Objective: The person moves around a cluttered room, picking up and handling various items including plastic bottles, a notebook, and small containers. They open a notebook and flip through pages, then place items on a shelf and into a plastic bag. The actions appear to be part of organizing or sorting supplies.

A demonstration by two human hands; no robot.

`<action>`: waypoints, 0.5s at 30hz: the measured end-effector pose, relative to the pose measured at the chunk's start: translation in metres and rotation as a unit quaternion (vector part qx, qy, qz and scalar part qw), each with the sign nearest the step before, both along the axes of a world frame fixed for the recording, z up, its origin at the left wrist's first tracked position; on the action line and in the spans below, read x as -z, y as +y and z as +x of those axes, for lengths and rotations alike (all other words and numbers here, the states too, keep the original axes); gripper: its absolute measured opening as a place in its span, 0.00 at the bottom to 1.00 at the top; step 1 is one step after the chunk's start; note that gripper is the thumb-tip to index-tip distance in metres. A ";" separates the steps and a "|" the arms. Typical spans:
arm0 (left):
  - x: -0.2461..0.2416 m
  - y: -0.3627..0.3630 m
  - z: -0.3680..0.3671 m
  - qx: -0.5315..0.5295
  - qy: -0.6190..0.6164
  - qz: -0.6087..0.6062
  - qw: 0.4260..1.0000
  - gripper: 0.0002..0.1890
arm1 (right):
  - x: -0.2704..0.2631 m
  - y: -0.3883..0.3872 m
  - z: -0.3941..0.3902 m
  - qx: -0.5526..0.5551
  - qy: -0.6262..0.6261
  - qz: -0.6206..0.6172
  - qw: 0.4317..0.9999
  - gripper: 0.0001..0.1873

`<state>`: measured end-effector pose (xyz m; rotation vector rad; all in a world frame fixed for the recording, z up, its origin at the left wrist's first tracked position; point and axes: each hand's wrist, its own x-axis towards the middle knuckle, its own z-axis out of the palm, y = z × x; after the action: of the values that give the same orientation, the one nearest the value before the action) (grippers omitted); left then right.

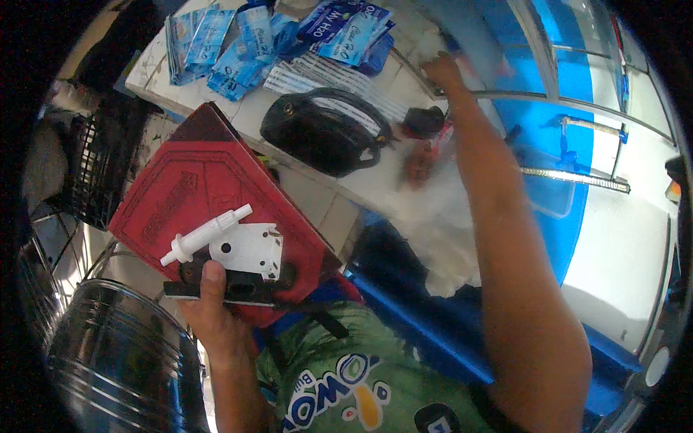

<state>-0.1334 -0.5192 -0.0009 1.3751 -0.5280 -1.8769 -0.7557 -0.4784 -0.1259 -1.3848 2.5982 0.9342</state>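
Observation:
My left hand [214, 308] grips a red hard-cover book [178, 168] with dark corners at its lower edge. Its thumb presses on a dark flat object [246, 289] that lies on the cover. A white plastic tube-shaped part [208, 234] with a flange rests there at a slant. Beside it lies a white plate [249, 249] with several small holes. My right arm stretches far across the counter, and my right hand [446, 73] is by the edge of a glass panel, above blurred clear plastic. Its fingers are too blurred to tell whether they hold anything.
On the tiled counter [157, 70] are blue printed packets [249, 48], striped strips [346, 76] and a black zipped pouch [325, 132]. A whitish plastic bag [444, 243] hangs at its front edge. Shiny metal drum [119, 357] at left, black crate [97, 162] behind, glass-framed case [552, 97] at right.

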 end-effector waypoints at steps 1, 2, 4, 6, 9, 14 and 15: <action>0.002 -0.001 0.001 -0.003 0.001 0.008 1.000 0.33 | 0.003 0.001 -0.002 -0.039 0.038 0.000 0.999 0.23; 0.004 -0.002 0.002 -0.005 0.003 0.014 1.000 0.33 | 0.006 0.003 -0.004 -0.050 0.052 0.012 0.997 0.23; 0.010 -0.002 0.003 -0.007 0.003 -0.001 1.000 0.33 | 0.015 0.007 -0.005 -0.078 0.083 0.019 0.993 0.23; 0.013 -0.001 0.005 -0.004 -0.004 -0.004 1.000 0.33 | 0.026 0.013 -0.003 -0.118 0.129 0.026 0.984 0.22; 0.014 0.003 0.007 0.003 -0.020 -0.002 1.000 0.32 | 0.035 0.017 0.007 -0.025 0.055 -0.128 0.990 0.21; 0.014 0.007 0.002 0.004 -0.033 0.021 0.999 0.32 | 0.019 0.021 0.037 -0.005 -0.014 -0.249 0.968 0.19; 0.014 0.008 0.000 0.013 -0.039 0.003 0.999 0.32 | 0.015 0.019 0.042 -0.027 -0.002 -0.229 0.973 0.19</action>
<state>-0.1330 -0.5110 -0.0152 1.4560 -0.5826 -1.8532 -0.7134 -0.4589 -0.1405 -1.5459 2.9054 0.3373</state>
